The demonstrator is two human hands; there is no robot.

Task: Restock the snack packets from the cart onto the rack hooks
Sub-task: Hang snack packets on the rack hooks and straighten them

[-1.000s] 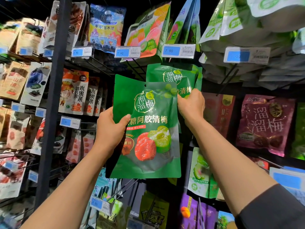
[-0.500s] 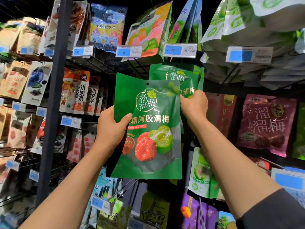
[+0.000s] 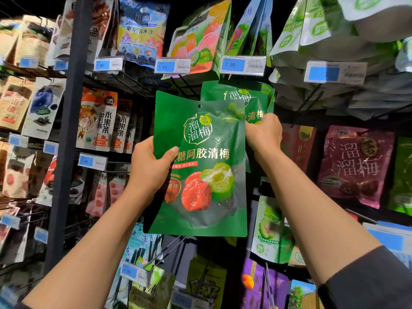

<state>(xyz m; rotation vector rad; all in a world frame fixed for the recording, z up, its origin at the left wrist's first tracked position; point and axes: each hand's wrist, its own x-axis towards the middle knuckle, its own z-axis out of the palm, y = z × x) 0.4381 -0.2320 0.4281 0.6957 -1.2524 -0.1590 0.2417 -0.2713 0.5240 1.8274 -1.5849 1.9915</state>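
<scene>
A green plum snack packet point(image 3: 205, 139) with a hang hole near its top is held upright in front of the rack. My left hand point(image 3: 149, 168) grips its left edge, thumb across the front. My right hand point(image 3: 264, 134) is closed on the packet's right edge, at the lower part of the matching green packets point(image 3: 243, 97) that hang behind it. The hook that carries those hanging packets is hidden by them. The cart is out of view.
A dark upright post point(image 3: 73, 121) stands to the left. Black hooks with blue price tags point(image 3: 172, 66) jut out above and below. A maroon packet point(image 3: 354, 163) hangs to the right; pale green bags point(image 3: 334, 41) bulge overhead.
Both hands and the green packet have edged slightly up and toward the rack. The grips have not changed.
</scene>
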